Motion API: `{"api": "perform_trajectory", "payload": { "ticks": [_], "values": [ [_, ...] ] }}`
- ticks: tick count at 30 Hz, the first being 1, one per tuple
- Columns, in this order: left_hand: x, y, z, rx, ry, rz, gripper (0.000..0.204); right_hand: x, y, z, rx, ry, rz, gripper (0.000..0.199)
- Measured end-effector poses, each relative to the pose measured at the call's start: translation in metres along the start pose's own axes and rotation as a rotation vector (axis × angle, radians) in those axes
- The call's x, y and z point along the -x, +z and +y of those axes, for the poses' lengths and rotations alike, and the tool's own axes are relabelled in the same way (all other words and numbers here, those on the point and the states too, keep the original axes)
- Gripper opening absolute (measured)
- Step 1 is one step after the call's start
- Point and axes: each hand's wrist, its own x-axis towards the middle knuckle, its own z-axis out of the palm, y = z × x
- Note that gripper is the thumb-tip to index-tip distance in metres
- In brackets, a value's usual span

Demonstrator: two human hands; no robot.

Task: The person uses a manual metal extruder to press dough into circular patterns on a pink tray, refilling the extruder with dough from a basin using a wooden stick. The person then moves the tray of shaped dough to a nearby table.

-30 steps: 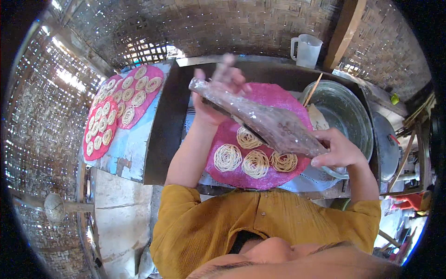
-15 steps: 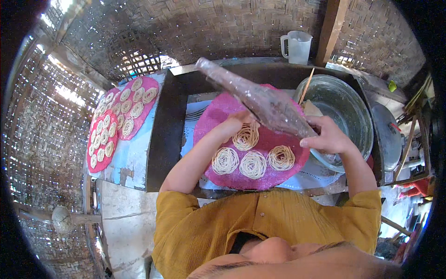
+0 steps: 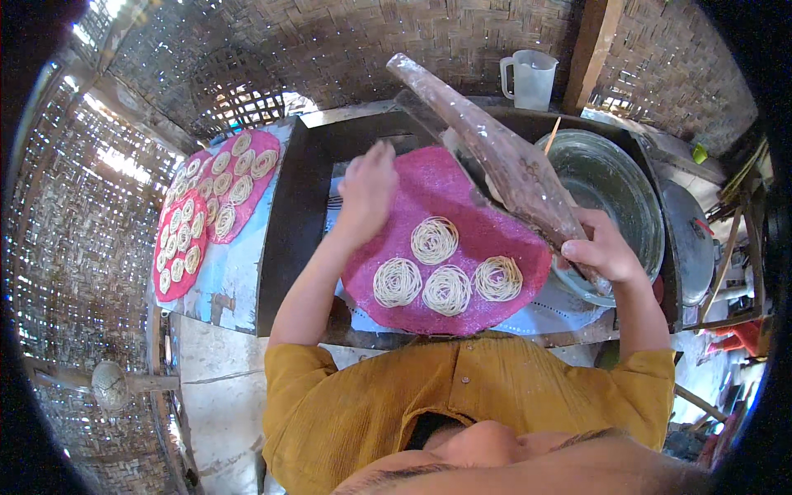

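Observation:
My right hand (image 3: 606, 246) grips the lower right end of a long, flour-spotted wooden press (image 3: 516, 165), tilted over the right part of a round pink woven mat (image 3: 412, 186). A darker flat part with pale dough shows along its underside. My left hand (image 3: 369, 191) is raised above the mat's left edge, apart from the press; its slightly blurred fingers stretch away from me with nothing visible in them. Several coiled nests of pale noodle strands lie on the mat. The noodle nest (image 3: 434, 240) below the press sits behind a front row of three, including the middle nest (image 3: 447, 289).
A large basin (image 3: 598, 173) with a stick stands at the right, beside a round lid (image 3: 686, 239). A translucent jug (image 3: 532, 80) is at the back. Pink mats (image 3: 198, 272) with more nests lie on the left surface. A dark raised frame (image 3: 285, 239) surrounds the work area.
My left hand has left the rear nest and moved left and away from me. The press has shifted right and turned more upright, exposing its underside. That nest is now fully visible.

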Motion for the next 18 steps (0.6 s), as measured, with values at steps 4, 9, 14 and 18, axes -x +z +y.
{"api": "perform_trajectory", "payload": {
  "ticks": [4, 9, 14, 18],
  "values": [
    [-0.036, 0.004, 0.063, 1.130, 0.049, -0.139, 0.084, -0.005, 0.009, 0.005, 0.058, -0.099, -0.015, 0.069],
    [-0.067, 0.012, 0.049, 1.289, 0.321, -0.306, 0.071, -0.003, -0.004, 0.002, -0.015, 0.086, -0.238, 0.056],
    [-0.076, 0.040, 0.022, 1.307, 0.205, -0.120, 0.059, -0.010, -0.019, 0.007, 0.166, 0.179, -0.165, 0.062],
    [-0.081, 0.041, -0.013, 1.348, 0.206, -0.110, 0.051, -0.017, -0.017, 0.021, 0.270, 0.178, -0.099, 0.053]
  ]
}}
